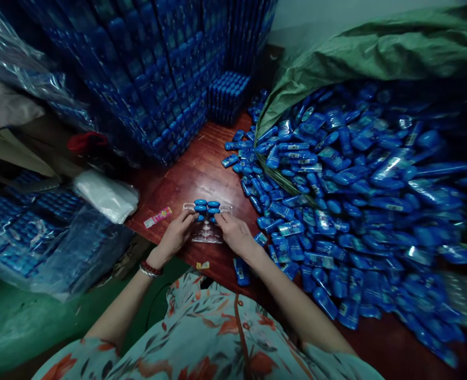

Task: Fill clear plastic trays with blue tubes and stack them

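Note:
A clear plastic tray point(207, 235) with moulded hollows lies on the red-brown table in front of me. Several small blue bottles point(201, 202) stand in two columns at its far part, their rounded ends facing up. My left hand point(177, 232) is closed at the left column, fingertips pinching the nearest blue bottle there. On the other side my right hand point(235, 232) is closed, its fingers at the nearest bottle of the right column. My fingers partly cover both of these bottles. The tray's near hollows hold no bottles.
Loose blue bottles point(324, 211) spill from a green sack point(356, 50) on the right. Tall stacks of packed bottles point(146, 68) rise behind. Clear plastic bags point(106, 195) and a pink-yellow wrapper point(158, 217) lie left. A wrapped pack point(51, 237) sits lower left.

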